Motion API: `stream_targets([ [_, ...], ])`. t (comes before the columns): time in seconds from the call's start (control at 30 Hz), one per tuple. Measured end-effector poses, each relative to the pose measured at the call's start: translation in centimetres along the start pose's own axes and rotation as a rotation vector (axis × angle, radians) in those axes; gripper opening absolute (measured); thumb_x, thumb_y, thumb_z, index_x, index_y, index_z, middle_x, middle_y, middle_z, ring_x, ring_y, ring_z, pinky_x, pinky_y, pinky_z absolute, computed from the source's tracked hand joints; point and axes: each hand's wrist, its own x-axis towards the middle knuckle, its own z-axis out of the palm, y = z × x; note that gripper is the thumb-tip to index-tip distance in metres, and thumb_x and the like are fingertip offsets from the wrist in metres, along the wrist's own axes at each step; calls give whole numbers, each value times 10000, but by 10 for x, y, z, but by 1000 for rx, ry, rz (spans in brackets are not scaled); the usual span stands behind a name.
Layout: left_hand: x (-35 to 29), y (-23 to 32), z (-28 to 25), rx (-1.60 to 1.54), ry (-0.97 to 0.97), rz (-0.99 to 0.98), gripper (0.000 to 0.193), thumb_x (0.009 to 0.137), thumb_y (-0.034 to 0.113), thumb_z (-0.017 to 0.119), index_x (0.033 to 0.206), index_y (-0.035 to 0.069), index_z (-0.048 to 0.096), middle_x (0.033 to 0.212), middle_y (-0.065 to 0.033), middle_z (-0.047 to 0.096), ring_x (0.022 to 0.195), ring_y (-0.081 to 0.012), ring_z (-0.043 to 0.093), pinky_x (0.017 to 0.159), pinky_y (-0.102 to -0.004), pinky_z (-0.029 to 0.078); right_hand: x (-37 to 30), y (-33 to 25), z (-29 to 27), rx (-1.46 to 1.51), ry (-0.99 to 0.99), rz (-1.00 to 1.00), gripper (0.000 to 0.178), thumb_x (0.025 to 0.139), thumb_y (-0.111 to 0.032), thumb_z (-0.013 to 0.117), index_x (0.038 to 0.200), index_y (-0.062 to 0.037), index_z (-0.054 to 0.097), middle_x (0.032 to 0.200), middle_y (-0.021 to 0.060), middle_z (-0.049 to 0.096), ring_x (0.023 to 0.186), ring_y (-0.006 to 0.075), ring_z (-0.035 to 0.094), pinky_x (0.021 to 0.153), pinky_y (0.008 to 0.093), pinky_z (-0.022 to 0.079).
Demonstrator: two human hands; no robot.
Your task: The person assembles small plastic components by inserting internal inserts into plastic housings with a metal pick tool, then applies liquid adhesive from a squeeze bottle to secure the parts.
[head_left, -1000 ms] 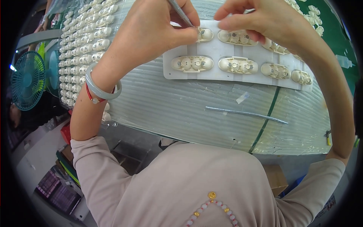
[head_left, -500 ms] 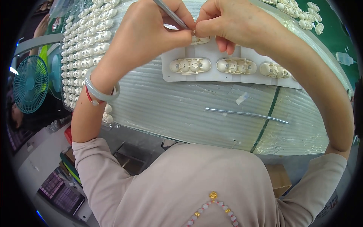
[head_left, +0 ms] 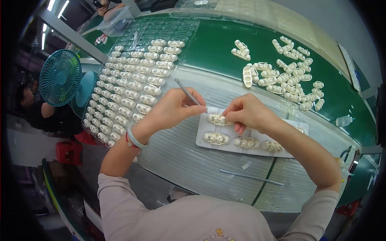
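Observation:
My left hand (head_left: 179, 105) is closed around a slim grey metal tool (head_left: 187, 92), its tip between thumb and fingers. Just right of it, my right hand (head_left: 247, 113) is pinched at the right end of a cream oval plastic housing (head_left: 215, 119); anything small in that pinch is hidden. This housing sits in the far row of a white tray (head_left: 203, 127). In the near row lie matching housings, among them a left one (head_left: 216, 138), a middle one (head_left: 246, 142) and a right one (head_left: 272, 146). My right hand covers part of the far row.
A silvery rod (head_left: 251, 177) and a small clear scrap (head_left: 246, 165) lie before the tray. Rows of housings (head_left: 132, 94) fill clear trays at left; a loose pile (head_left: 287, 78) lies on the green surface (head_left: 209, 48). A small bottle (head_left: 344, 121) is at right, a teal fan (head_left: 60, 78) at left.
My view has tilted up, showing more of the far bench. My hands, together at one small spot before, are now slightly apart, the right one at the housing's end.

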Motion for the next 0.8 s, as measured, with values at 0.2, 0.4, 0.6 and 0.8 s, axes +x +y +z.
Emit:
stream_targets([
  [0.2, 11, -11, 5, -42, 128, 129, 217, 788, 174, 690, 890, -13, 649, 782, -108, 672, 761, -156, 646, 682, -265, 496, 2, -4, -4, 49, 12, -26, 167, 771, -38, 618, 894, 74, 632, 666, 73, 596, 498, 94, 555, 444, 218, 481],
  [0.4, 18, -11, 11, 101, 143, 221, 236, 786, 197, 693, 879, -14, 645, 819, -110, 672, 810, -165, 651, 716, -279, 503, 4, -5, 2, -59, 98, -82, 200, 749, -87, 608, 896, 44, 646, 613, 34, 561, 437, 68, 486, 398, 207, 392],
  [0.6, 18, -11, 22, 86, 96, 257, 204, 790, 180, 685, 840, -13, 642, 812, -105, 667, 815, -175, 653, 727, -287, 506, -2, -3, 4, -175, 119, -59, 167, 795, -151, 602, 867, -16, 668, 584, 39, 567, 475, 83, 528, 441, 237, 423],
  [0.8, 17, -4, 30, 207, 139, 269, 136, 782, 93, 664, 841, -17, 610, 796, -62, 648, 768, -124, 626, 692, -244, 512, 1, -1, 5, -139, 105, -75, 138, 752, -139, 653, 835, -29, 668, 579, 52, 565, 484, 78, 532, 432, 254, 421],
])
